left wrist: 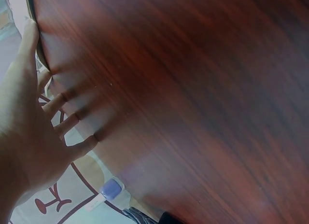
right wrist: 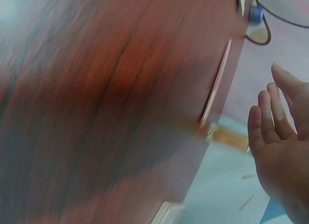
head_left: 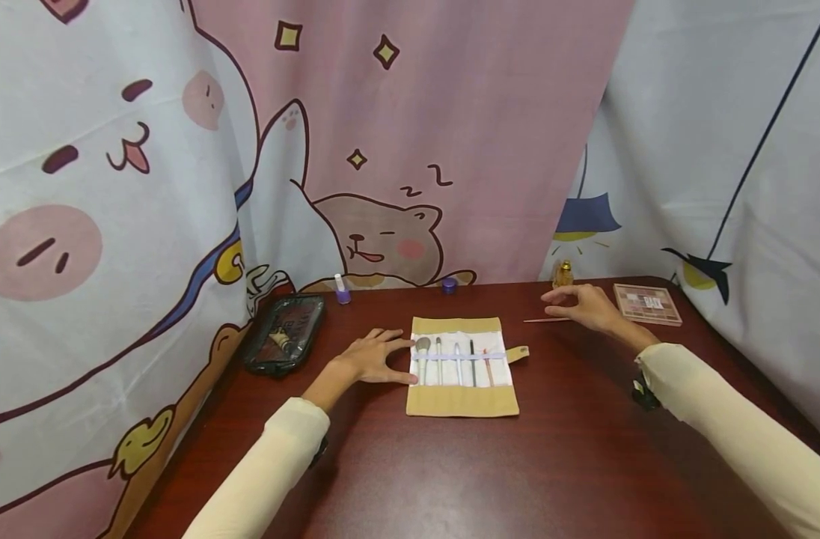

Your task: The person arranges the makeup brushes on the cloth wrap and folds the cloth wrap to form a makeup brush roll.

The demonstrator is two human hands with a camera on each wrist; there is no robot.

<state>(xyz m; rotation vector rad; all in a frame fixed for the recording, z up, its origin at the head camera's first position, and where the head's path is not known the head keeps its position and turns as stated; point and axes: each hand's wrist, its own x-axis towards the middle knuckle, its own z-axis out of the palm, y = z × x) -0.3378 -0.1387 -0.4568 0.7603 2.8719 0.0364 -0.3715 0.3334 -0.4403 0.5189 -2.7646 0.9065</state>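
A tan and white brush roll (head_left: pixel 462 402) lies unfolded on the table, several makeup brushes (head_left: pixel 439 359) tucked under its lilac band. At its left edge rests my left hand (head_left: pixel 375 358), thumb and fingers spread; the left wrist view shows the thumb (left wrist: pixel 30 38) along that edge. Over to the right, my right hand (head_left: pixel 590 308) is above the table with loosely bent fingers and no object in them. Below its fingertips lies a thin pink stick (head_left: pixel 543 320), seen whole on the wood in the right wrist view, apart from the hand.
Behind the right hand stands a gold bottle (head_left: pixel 563 275), with an eyeshadow palette (head_left: pixel 647 304) farther right. A purple jar (head_left: pixel 449 285) and a white-capped purple bottle (head_left: pixel 342 290) stand along the back edge. At left lies a black-edged clear pouch (head_left: pixel 285 333). A printed curtain (head_left: pixel 504 150) hangs behind.
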